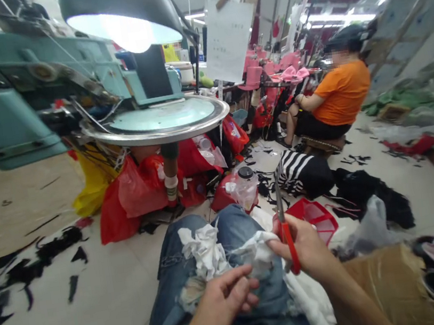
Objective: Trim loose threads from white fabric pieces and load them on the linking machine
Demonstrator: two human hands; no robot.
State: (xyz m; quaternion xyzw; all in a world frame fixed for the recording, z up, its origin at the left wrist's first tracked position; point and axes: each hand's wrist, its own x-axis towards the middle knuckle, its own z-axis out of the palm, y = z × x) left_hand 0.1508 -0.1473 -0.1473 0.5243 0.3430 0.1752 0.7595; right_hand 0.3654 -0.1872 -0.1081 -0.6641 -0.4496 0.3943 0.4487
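My right hand (pixel 303 242) is closed round red-handled scissors (pixel 288 238), their blades pointing up and away from me. Its thumb and fingers also pinch the edge of a white cloth (pixel 257 251) over my lap. Just left of that cloth, my left hand (pixel 230 295) has loosely bent fingers, apart, with nothing visible in them. Crumpled white scraps (pixel 205 250) lie on my jeans (pixel 164 304), above the left hand. More white fabric (pixel 311 300) hangs beside my right thigh, partly behind the right forearm.
A teal sewing machine (pixel 4 117) with a round plate (pixel 162 119) and lit lamp (pixel 120 20) stands ahead. Red bags (pixel 116 209) hang beneath. Black scraps (pixel 57 247) litter the floor. At right are a cardboard box (pixel 391 283), a striped bundle (pixel 303 172) and a seated person (pixel 344 91).
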